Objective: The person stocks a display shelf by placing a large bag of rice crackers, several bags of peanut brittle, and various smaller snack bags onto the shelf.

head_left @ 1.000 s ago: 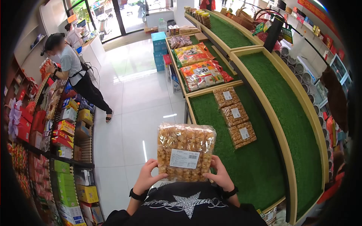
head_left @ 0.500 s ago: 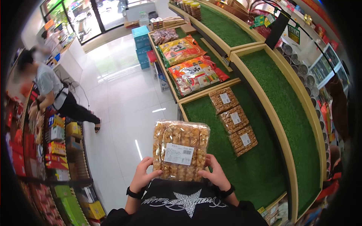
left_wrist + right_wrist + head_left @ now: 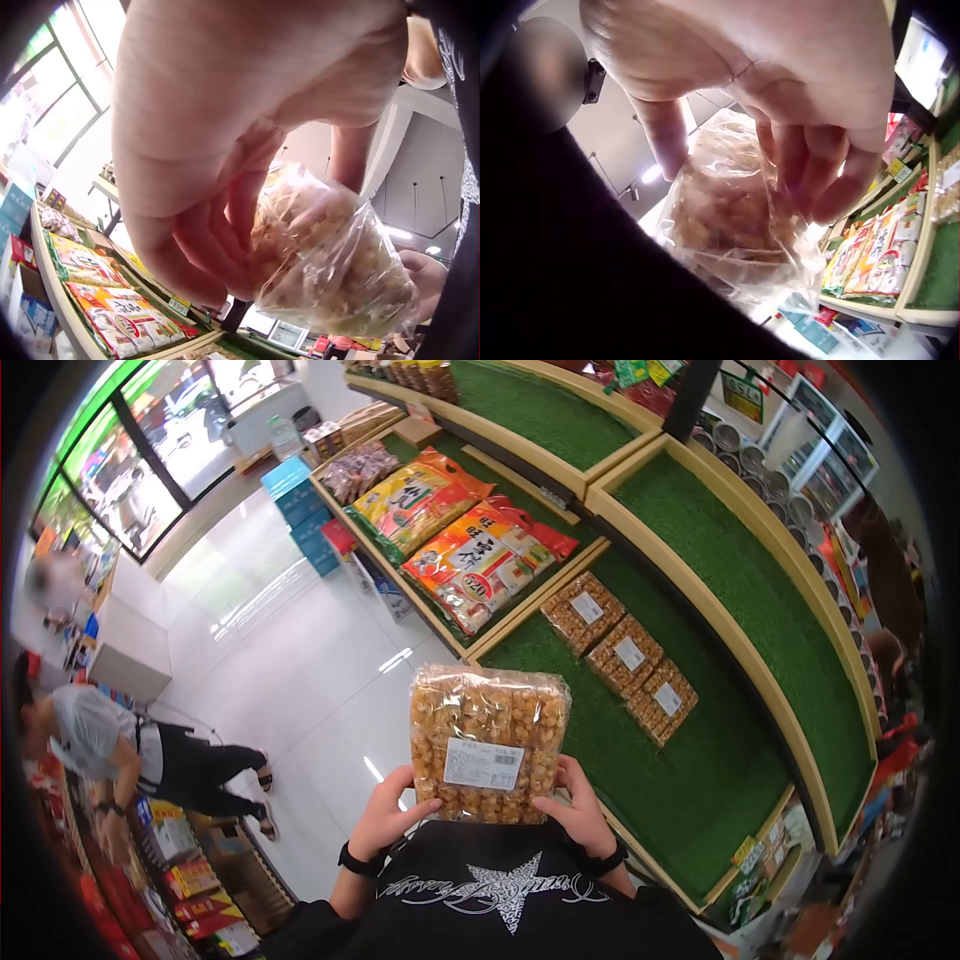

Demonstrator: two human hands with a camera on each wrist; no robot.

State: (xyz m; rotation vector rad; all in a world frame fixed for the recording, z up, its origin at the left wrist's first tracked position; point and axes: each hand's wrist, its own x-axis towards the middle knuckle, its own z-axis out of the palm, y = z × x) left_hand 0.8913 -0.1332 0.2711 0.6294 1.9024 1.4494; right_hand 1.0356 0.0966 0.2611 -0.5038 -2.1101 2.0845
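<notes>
Both hands hold a clear-wrapped pack of golden-brown puffed snack pieces (image 3: 487, 705), with a white barcode label facing up, in front of the chest. My left hand (image 3: 385, 818) grips its lower left side, thumb over the near face. At the lower right side, my right hand (image 3: 583, 815) grips it the same way. The left wrist view shows curled fingers behind the crinkled wrapper (image 3: 337, 262). In the right wrist view, thumb and fingers straddle the pack (image 3: 727, 225). Three similar labelled packs (image 3: 628, 653) lie in a row on the green shelf to the right.
Large red and yellow snack bags (image 3: 485, 565) fill the shelf section ahead. A raised green tier (image 3: 745, 560) runs along the right. Blue boxes (image 3: 300, 520) stand on the tiled floor (image 3: 270, 635). Another person (image 3: 130, 750) bends over boxed goods at the left.
The head view has swung right, so the shelves tilt and the door and other person have shifted left. Both hands keep their hold on the pack, which stays before the chest.
</notes>
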